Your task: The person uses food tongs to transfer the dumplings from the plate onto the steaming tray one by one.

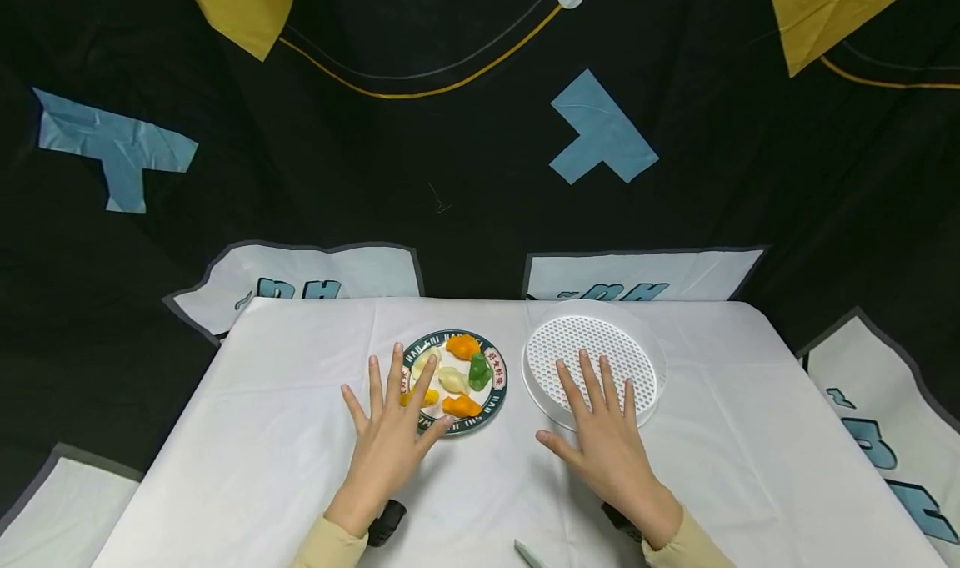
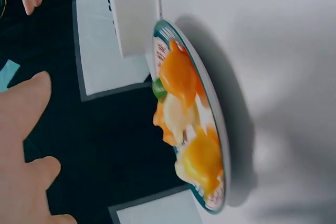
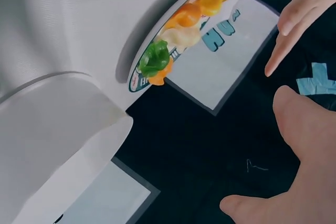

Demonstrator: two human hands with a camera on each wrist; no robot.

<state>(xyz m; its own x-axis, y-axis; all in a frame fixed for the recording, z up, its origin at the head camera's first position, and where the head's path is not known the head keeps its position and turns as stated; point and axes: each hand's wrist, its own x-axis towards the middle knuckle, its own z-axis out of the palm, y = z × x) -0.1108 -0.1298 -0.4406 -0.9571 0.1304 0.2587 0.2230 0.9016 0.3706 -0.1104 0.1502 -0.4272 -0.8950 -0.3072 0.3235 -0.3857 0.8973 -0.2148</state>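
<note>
In the head view my left hand (image 1: 390, 443) is held with fingers spread, overlapping the left side of a round plate (image 1: 498, 374) with a green lettered rim. On the plate lie several dumpling-shaped pieces: orange (image 1: 462, 347), green (image 1: 480, 372), pale (image 1: 453, 380) and yellow (image 1: 431, 398). My right hand (image 1: 606, 443), fingers also spread, overlaps the near part of a round white tray (image 1: 585, 334) with a perforated base. Neither hand holds anything. From the left wrist, the plate appears beyond my thumb and fingers (image 2: 39, 98). The right wrist view shows the tray's smooth wall (image 3: 73, 150).
A white cloth (image 1: 255, 451) covers the table. At its near edge lies the pale green pointed tip (image 1: 528, 551) of a slim object, the remainder cut off by the frame. Behind the table hangs a black backdrop (image 1: 360, 184) with blue and yellow shapes.
</note>
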